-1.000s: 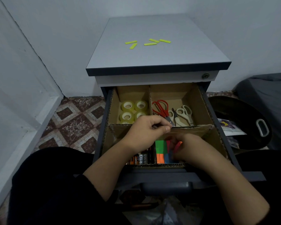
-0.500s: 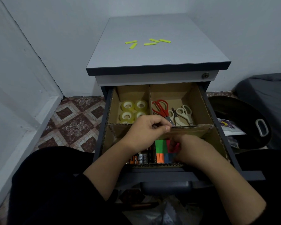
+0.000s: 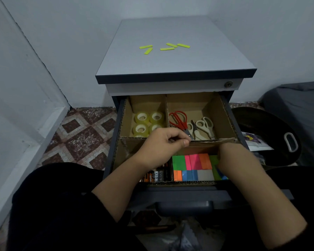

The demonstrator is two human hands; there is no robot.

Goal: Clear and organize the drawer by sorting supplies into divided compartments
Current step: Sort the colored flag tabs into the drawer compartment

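Since the earlier frames, the right hand (image 3: 232, 158) has shifted rightward within the front right compartment, uncovering more of the sticky notes (image 3: 192, 162); the left hand (image 3: 161, 147) has stayed in place.

Nearest the camera, both forearms reach over the drawer (image 3: 185, 194) front and its handle. The left hand's fingers are curled, pinching the top edge of the cross divider (image 3: 214, 141). This hand blocks most of the front left compartment; only a few batteries (image 3: 157, 175) show below the wrist. The right hand reaches down at the right end of the sticky notes and hides them there; its fingers are concealed, so its state cannot be told.

Behind the divider, tape rolls (image 3: 147, 122) occupy the rear left compartment, partly hidden by the left knuckles. Scissors (image 3: 190, 125), one red pair and pale-handled ones, lie in the rear right compartment.

Farther back, yellow strips (image 3: 164, 47) lie scattered on the cabinet (image 3: 174, 77) top. A black tub (image 3: 272, 140) stands on the floor to the right.
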